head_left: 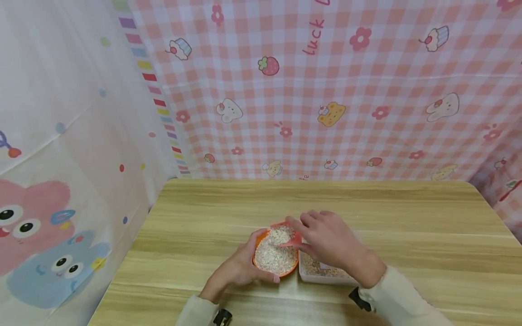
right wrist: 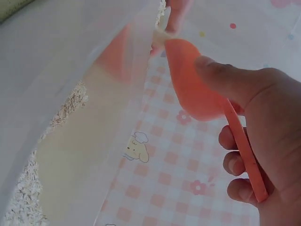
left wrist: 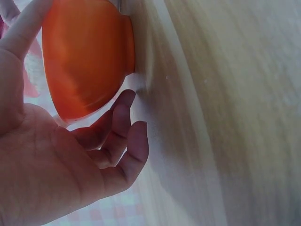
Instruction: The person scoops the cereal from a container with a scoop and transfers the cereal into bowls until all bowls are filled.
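Observation:
An orange bowl (head_left: pixel 259 250), full of pale flakes that look like oats, stands on the wooden table. My left hand (head_left: pixel 244 262) holds it from the left, thumb along the near side and fingers round the far side. In the left wrist view the bowl (left wrist: pixel 87 56) shows its smooth outer wall and foot. My right hand (head_left: pixel 328 237) grips a red-orange scoop (head_left: pixel 294 239) loaded with flakes, over the far right part of the bowl. The right wrist view has the thumb pressed on the scoop (right wrist: pixel 195 89), with curled fingers by its handle.
Close by the bowl's right side is a clear plastic tub (head_left: pixel 326 279) holding more flakes, partly covered by my right forearm. The wooden tabletop (head_left: pixel 204 203) reaches back to a pink checked cloth (head_left: pixel 244 136). A white printed cloth (head_left: pixel 81 136) hangs on the left.

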`<state>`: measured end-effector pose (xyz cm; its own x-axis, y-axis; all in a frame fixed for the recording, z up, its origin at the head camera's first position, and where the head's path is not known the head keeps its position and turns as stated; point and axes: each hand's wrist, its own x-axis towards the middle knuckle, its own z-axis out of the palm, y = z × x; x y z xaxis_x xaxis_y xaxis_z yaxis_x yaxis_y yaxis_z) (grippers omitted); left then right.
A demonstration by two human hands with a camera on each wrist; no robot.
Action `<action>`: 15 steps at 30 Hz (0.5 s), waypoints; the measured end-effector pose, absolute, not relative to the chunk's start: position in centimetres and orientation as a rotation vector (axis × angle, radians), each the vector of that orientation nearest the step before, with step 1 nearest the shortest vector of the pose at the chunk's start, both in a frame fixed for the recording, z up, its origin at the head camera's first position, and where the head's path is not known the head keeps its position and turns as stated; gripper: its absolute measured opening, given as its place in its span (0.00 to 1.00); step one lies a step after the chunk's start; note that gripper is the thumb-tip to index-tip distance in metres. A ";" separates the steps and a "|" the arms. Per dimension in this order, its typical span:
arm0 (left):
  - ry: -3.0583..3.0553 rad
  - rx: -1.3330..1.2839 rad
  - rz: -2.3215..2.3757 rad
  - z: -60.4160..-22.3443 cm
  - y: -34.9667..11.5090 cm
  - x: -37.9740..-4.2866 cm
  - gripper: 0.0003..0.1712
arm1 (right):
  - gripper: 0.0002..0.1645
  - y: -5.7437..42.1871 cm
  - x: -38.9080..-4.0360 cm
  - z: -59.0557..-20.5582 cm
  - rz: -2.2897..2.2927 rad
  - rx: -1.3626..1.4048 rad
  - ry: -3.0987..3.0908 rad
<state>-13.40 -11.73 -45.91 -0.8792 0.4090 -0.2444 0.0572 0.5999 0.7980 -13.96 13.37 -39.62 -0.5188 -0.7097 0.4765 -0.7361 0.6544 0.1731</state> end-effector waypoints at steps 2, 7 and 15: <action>2.420 0.369 1.196 -45.9 -11.7 -13.4 0.67 | 0.33 13.2 -13.9 -39.6 0.031 1.129 -2.310; 2.417 0.373 1.212 -45.8 -11.6 -13.3 0.68 | 0.28 12.8 -13.8 -39.7 -0.102 1.143 -2.196; 2.470 0.410 1.180 -45.8 -11.7 -13.2 0.68 | 0.27 13.3 -13.5 -39.5 -0.212 1.184 -2.167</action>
<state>-13.22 -11.68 -45.78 -0.8887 0.4106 -0.2041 0.0994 0.6070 0.7885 -13.46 13.31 -39.53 -0.3798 -0.7997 0.4651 -0.6942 0.5787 0.4281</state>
